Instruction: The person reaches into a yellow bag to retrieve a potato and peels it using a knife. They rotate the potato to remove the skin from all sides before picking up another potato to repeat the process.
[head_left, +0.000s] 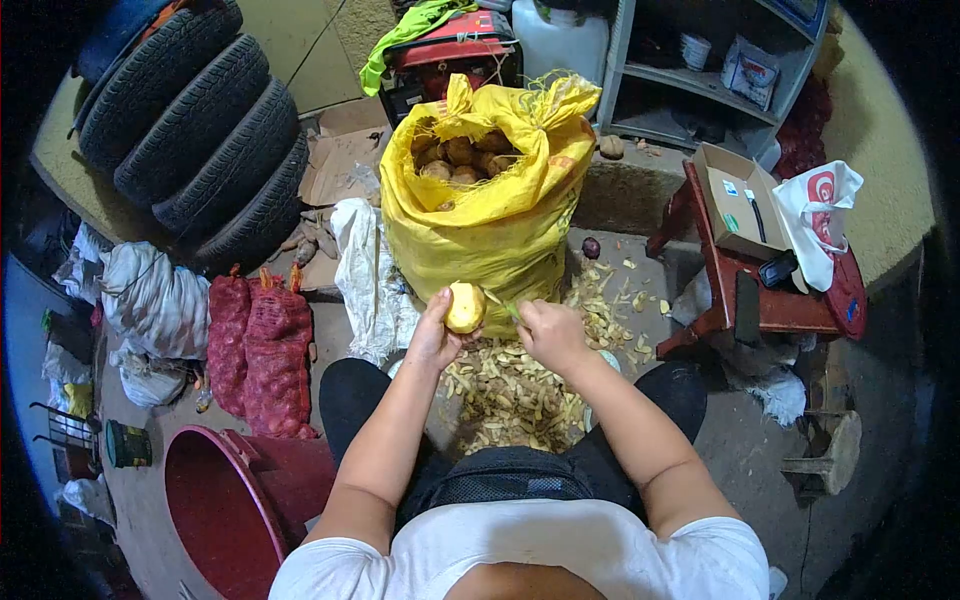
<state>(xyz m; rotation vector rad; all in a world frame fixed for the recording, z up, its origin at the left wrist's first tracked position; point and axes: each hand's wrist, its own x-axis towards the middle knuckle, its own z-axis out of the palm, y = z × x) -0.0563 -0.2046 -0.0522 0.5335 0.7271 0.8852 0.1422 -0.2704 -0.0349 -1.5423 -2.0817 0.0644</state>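
My left hand is closed round a potato, which looks pale yellow and mostly peeled. In my right hand is a small green-handled peeling blade; its tip points at the potato's right side. Whether it is a knife or a peeler is too small to tell, and so is whether it touches the potato. Just beyond both hands stands a yellow woven sack, torn open at the top, with unpeeled potatoes inside. Beneath my hands, between my knees, lies a heap of potato peelings.
A large dark red tub lies tilted at my left. Red mesh sacks and stacked tyres stand beyond it. To my right, a red stool bears a cardboard box and a white bag. Grey shelves stand behind.
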